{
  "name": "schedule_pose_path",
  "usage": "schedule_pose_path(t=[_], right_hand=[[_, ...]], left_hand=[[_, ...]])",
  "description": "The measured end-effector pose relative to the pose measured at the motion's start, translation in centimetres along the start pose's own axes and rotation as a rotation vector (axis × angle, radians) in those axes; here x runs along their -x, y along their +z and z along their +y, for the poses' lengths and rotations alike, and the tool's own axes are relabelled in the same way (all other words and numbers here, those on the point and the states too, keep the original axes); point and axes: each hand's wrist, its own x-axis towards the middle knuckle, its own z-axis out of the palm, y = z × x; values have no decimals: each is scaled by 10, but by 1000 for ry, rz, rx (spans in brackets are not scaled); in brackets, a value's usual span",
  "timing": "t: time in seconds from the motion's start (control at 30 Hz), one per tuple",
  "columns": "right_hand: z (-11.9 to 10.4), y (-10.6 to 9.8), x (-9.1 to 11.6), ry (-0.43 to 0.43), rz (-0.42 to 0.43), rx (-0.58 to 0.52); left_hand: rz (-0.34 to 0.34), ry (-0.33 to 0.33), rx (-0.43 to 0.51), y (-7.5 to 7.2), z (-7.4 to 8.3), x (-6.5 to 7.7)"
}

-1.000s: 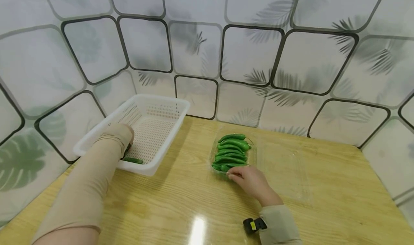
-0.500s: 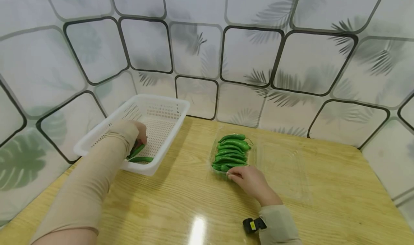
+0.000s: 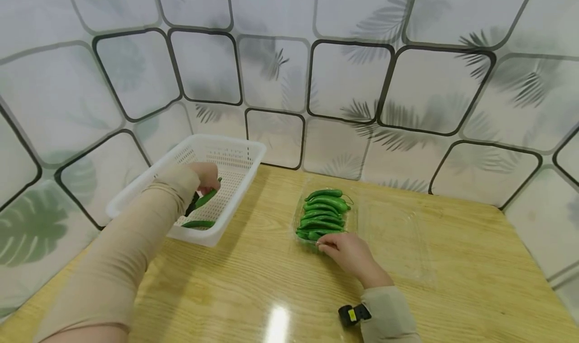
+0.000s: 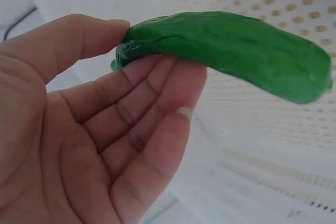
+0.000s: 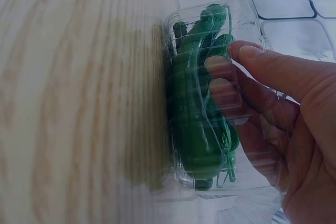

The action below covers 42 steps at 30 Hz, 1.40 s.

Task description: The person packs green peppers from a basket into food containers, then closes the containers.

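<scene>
My left hand (image 3: 207,176) is inside the white perforated basket (image 3: 239,194) and pinches a green chili pepper (image 4: 226,51) by one end between thumb and fingers. Below it, another green pepper (image 3: 198,224) lies on the basket floor near the front corner. My right hand (image 3: 350,255) pinches the near edge of a clear plastic clamshell box (image 5: 252,114), thumb on one side of the thin wall and fingers on the other. Several green peppers (image 3: 323,215) lie side by side in that box. My left forearm hides part of the basket.
The clamshell's clear lid (image 3: 398,237) lies folded open to the right on the wooden table (image 3: 253,282). A patterned wall covering (image 3: 276,71) rises behind and to the left. A black wrist device (image 3: 354,315) sits at my right cuff.
My left hand has moved right and slightly up inside the basket, and a pepper now shows in its fingers. My right hand stays on the box edge.
</scene>
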Motion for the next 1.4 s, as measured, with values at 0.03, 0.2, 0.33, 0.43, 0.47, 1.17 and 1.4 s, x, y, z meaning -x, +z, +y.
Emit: schedule_pose_path(t=[0.03, 0.2, 0.33, 0.43, 0.47, 1.17, 1.4], right_hand=[[0, 0, 0, -2, 0, -1], [2, 1, 1, -5, 3, 0], [3, 1, 1, -4, 4, 2], [4, 1, 1, -2, 6, 3], [4, 1, 1, -4, 7, 2], [2, 2, -1, -22, -1, 6], [3, 1, -1, -33, 3, 15]], left_hand=[[12, 13, -6, -2, 2, 1], [73, 82, -27, -14, 17, 6], [120, 140, -50, -23, 35, 10], [139, 185, -82, -27, 51, 13], [142, 195, -95, -27, 57, 14], [274, 528, -187, 16, 190, 15], [282, 615, -226, 37, 215, 7]])
